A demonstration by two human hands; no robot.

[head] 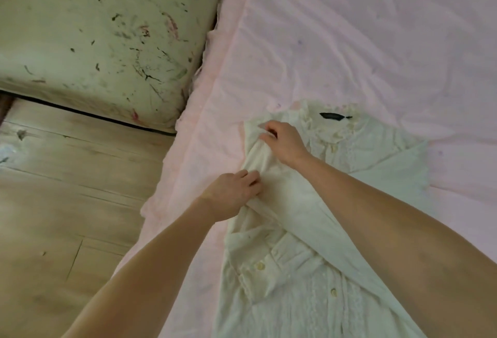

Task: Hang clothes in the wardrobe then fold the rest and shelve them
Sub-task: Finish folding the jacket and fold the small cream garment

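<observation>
Cream blouse (301,230) lay flat on pink bed sheet (349,42). Left hand (231,192) and right hand (282,141) pinched folded-in sleeve (grip light); best to draw sleeve straight, smooth creases before next fold

Wrinkled pale pink bed sheet (363,42) covers the bed, frilled edge hanging at left. Light wood-plank floor (53,203) lower left. Cream wall (102,28) upper left, heavily scribbled with dark and red marks, dark gap along its base.
</observation>
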